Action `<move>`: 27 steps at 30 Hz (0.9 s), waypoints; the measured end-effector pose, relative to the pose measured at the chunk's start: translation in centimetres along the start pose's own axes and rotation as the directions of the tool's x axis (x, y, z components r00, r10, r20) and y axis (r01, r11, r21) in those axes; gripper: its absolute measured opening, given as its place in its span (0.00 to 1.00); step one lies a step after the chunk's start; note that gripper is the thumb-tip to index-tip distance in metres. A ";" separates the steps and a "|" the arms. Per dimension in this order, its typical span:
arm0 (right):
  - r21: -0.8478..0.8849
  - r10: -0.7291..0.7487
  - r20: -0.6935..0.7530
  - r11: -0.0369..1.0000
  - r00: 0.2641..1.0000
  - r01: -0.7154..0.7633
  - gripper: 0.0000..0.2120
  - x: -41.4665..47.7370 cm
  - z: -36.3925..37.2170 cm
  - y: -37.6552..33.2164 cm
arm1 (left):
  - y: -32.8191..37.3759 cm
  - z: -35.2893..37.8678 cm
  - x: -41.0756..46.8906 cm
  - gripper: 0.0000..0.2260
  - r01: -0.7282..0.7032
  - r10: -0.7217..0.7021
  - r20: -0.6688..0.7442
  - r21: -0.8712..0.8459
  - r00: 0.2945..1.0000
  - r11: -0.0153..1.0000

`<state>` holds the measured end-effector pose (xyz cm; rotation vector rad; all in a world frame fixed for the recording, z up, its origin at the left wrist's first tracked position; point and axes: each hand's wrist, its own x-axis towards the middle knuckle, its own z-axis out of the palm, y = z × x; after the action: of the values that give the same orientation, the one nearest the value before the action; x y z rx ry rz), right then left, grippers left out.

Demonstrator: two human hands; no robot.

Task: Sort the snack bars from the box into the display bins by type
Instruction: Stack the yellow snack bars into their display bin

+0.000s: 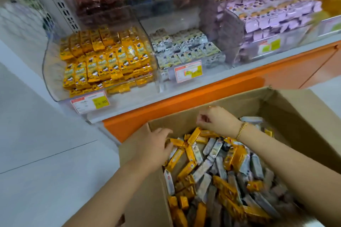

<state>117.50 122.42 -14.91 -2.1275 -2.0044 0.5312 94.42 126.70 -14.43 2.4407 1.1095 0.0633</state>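
An open cardboard box (186,118) at the bottom holds a loose heap of yellow snack bars (186,169) and silver-grey snack bars (214,150). My left hand (156,145) reaches in at the box's left side, fingers down among yellow bars; whether it holds one is hidden. My right hand (215,120), with a gold bracelet, hovers over the far part of the heap with fingers curled, touching a yellow bar (194,134). Above stand clear display bins: a yellow-bar bin (53,86), a silver-bar bin (166,83) and a lilac-bar bin (287,42).
An orange shelf front (184,97) runs between box and bins. Price tags (90,102) hang on the bin fronts. Darker snack bins (99,5) sit on the upper row. White floor (46,153) lies to the left of the box.
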 end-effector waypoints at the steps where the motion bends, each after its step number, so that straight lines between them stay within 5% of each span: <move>1: -0.058 0.104 0.075 0.993 0.992 -0.100 0.10 -0.3 2.0 2.5 | 0.1 1.6 0.6 0.16 0.045 -0.043 0.047 -0.038 0.998 0.998; 4: -0.196 0.318 0.273 0.942 0.908 -0.271 0.19 -2.3 7.1 9.2 | 0.2 7.2 2.2 0.16 0.180 -0.163 0.192 -0.077 0.968 0.981; 8: -0.293 0.289 0.535 0.945 0.794 -0.146 0.25 -5.7 10.5 13.3 | 0.0 14.3 3.5 0.19 0.347 -0.276 0.373 -0.136 0.886 0.928; 15: -0.346 0.261 0.599 0.937 0.757 -0.049 0.36 -5.9 11.9 15.9 | -0.5 21.5 3.7 0.24 0.544 -0.462 0.495 -0.026 0.736 0.839; 20: -0.401 0.287 0.646 0.916 0.707 -0.005 0.36 -4.7 11.3 15.4 | 0.1 22.3 3.5 0.25 0.566 -0.495 0.487 0.002 0.720 0.824; 24: -0.170 0.277 0.698 0.960 0.660 -0.223 0.27 -4.1 8.8 13.5 | 1.3 20.8 3.8 0.23 0.604 -0.485 0.462 -0.150 0.743 0.783; 27: 0.064 0.237 0.606 0.937 0.760 -0.344 0.27 -3.1 6.0 10.9 | 3.1 18.4 4.0 0.22 0.599 -0.417 0.451 -0.420 0.790 0.681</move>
<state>125.29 117.70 -23.98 -2.3714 -1.7672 1.5348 103.38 120.73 -30.17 1.4949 1.3610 -0.1727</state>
